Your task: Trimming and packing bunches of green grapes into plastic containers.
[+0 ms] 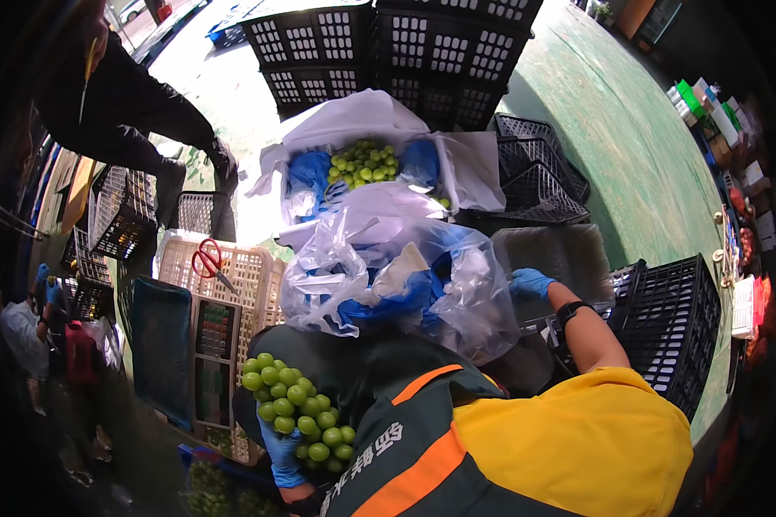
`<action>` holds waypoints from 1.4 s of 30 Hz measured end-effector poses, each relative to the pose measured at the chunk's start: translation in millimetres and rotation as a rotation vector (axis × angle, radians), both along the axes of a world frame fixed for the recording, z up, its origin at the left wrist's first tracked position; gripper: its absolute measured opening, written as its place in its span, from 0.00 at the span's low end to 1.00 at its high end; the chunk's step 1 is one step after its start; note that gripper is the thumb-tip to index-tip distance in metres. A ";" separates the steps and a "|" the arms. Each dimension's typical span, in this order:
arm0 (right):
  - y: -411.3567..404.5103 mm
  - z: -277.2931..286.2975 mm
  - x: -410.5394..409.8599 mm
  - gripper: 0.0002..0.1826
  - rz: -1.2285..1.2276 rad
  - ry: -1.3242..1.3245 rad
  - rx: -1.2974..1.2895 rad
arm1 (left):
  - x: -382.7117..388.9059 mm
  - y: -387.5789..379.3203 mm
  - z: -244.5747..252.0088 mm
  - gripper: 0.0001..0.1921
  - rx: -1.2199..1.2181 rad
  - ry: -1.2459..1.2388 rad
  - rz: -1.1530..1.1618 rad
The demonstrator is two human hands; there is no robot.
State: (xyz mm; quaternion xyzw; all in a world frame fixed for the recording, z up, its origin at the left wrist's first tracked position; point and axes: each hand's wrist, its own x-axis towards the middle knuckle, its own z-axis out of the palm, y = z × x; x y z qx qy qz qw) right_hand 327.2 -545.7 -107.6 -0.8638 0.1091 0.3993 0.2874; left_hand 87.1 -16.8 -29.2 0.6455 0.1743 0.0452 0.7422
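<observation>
My left hand point(280, 452), in a blue glove, supports a large bunch of green grapes point(301, 407) low at my left side. Stretched out to the right, my right hand point(531, 284), also gloved in blue, touches the left side of a stack of clear plastic trays point(556, 258); whether its fingers grip one is unclear. Between the hands, above my lap, sits a clear plastic bag point(472, 304) with crumpled blue film in and around it. Beyond it a paper-lined box point(449, 171) contains more green grapes point(365, 163) between blue wrappings.
Red-handled scissors point(208, 260) lie on a beige plastic crate point(258, 258), beside a scale point(215, 336) with a dark pan point(161, 349). Black crates point(388, 45) tower ahead; others point(676, 323) stand at right. One person's legs point(149, 110) and another gloved person point(26, 336) are at left.
</observation>
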 end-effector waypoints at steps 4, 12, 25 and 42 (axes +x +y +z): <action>-16.2 -20.3 0.7 0.20 -0.076 -0.024 0.083 | 11.1 -8.8 11.4 0.54 0.006 -0.045 0.019; -29.7 -36.8 -11.2 0.09 -0.405 -0.041 0.353 | 25.2 -20.9 51.0 0.53 -0.123 -0.131 -0.030; 2.9 25.1 1.5 0.16 0.030 -0.429 -0.474 | 18.3 -19.4 54.6 0.48 -0.288 -0.217 -0.056; -220.5 86.7 52.8 0.15 -0.355 -1.114 -0.475 | 3.3 -8.4 54.0 0.45 -0.260 -0.243 -0.049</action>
